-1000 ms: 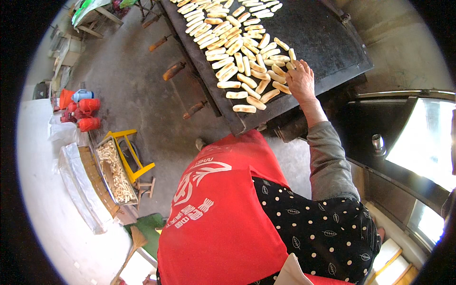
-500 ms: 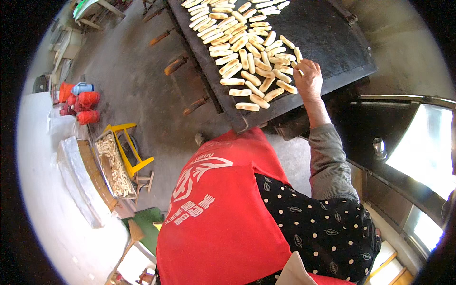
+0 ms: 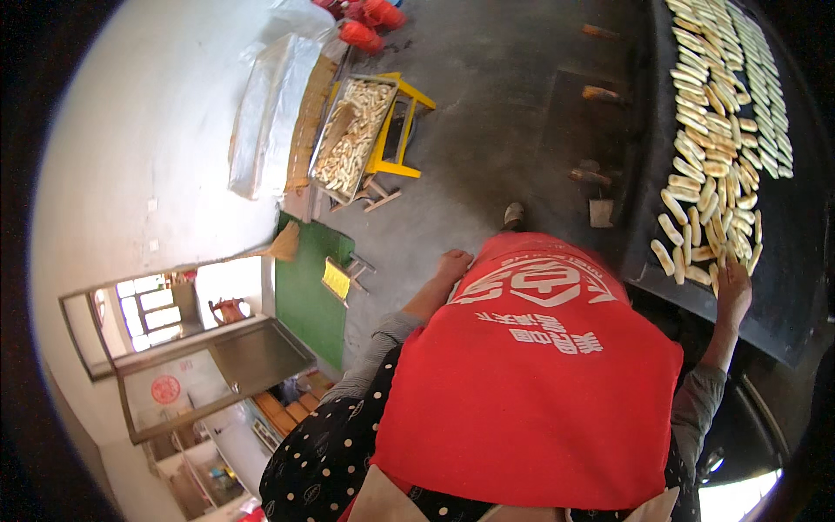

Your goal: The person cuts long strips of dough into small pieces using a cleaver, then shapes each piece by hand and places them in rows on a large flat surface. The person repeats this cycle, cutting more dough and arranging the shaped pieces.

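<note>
On the dark griddle plate [image 3: 783, 300] at the right lie many short, finger-shaped bread sticks [image 3: 696, 104], pale with browned patches. Those at the near end lie in a loose jumble, while paler ones stand in neat rows along the far right. My right hand [image 3: 735, 285] reaches to the near end of the jumble, its fingers closed together on a bread stick that they partly hide. At the left side of my red apron [image 3: 531, 374] hangs my left hand [image 3: 454, 264], loosely curled, with nothing visible in it.
Left of me, a metal tray [image 3: 355, 139] heaped with bread sticks stands by a yellow stool [image 3: 400, 130]. Wooden handles [image 3: 600, 93] jut from the griddle's left side. A broom [image 3: 283, 244] leans near a green mat [image 3: 304, 296] and an open door [image 3: 217, 374].
My view has swung left, bringing the doorway and my left hand into sight. The griddle now appears farther right. My right hand remains at the near bread sticks.
</note>
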